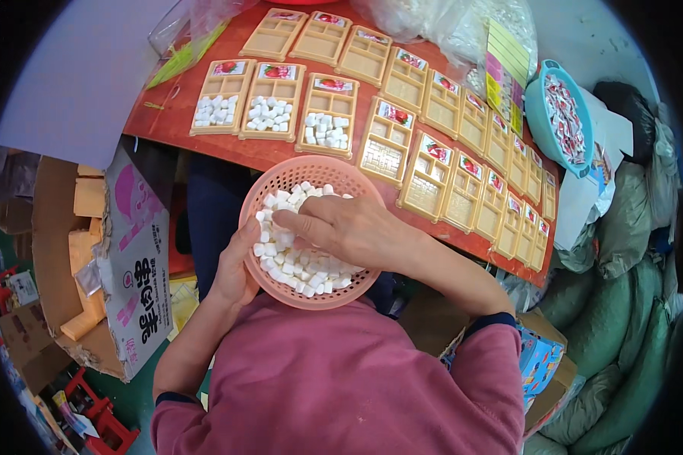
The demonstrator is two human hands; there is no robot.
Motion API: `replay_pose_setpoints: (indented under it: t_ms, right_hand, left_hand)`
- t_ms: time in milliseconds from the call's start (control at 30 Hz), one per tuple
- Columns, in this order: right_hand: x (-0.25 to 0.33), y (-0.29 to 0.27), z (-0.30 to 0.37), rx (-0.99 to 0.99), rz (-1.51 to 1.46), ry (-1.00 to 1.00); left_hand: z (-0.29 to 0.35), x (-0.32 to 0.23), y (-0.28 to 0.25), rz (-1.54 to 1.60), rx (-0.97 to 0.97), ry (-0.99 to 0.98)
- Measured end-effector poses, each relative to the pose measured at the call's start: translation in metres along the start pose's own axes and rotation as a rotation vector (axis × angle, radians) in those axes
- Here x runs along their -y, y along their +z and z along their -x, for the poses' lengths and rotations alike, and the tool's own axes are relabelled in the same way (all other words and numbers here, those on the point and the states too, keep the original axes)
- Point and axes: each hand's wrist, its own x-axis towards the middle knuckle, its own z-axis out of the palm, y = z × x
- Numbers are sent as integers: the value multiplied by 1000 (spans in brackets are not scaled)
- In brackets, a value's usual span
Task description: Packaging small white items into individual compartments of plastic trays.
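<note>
Pink shirt (341, 371) cloth lies nearest, below a round peach-coloured basket (296, 173) held just in front of the table's near edge. Inside are many small white marshmallow-like pieces (311, 277), heaped more thickly than one layer. The left hand (234, 265) grasps the basket's left rim, thumb over the top. The right hand (349, 227) reaches into the basket, fingers curled down among the pieces; their tips are hidden, so I cannot tell whether they pinch any.

The pieces look light, soft and dry, probably easily dented: best taken lightly by their sides. The thin, perforated basket should be light and slightly flexible, with its rim the natural place to hold.

Beyond, along the red table's (148, 121) near edge, three compartmented trays (275, 89) toward the left corner carry white pieces in their nearest sections. More tan trays (425, 189) run toward the right corner, with a second row (320, 34) behind. Past the right edge sits a blue basin (537, 106) of small wrapped packets (565, 117); clear plastic bags (455, 26) lie at the far edge.
</note>
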Motion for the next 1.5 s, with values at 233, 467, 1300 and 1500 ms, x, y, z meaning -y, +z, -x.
replay_pose_setpoints:
  t_ms: [233, 467, 1300, 1500]
  right_hand:
    - [-12, -10, 5, -10, -139, 134]
    - [-55, -26, 16, -327, -87, 303]
    - [-101, -4, 46, -457, -226, 537]
    - [-111, -18, 52, -582, -734, 632]
  left_hand:
    - [-5, 9, 0, 5, 72, -2]
    - [1, 8, -8, -31, 34, 17]
    - [8, 17, -24, -18, -18, 34]
    - [7, 19, -24, -23, -5, 37]
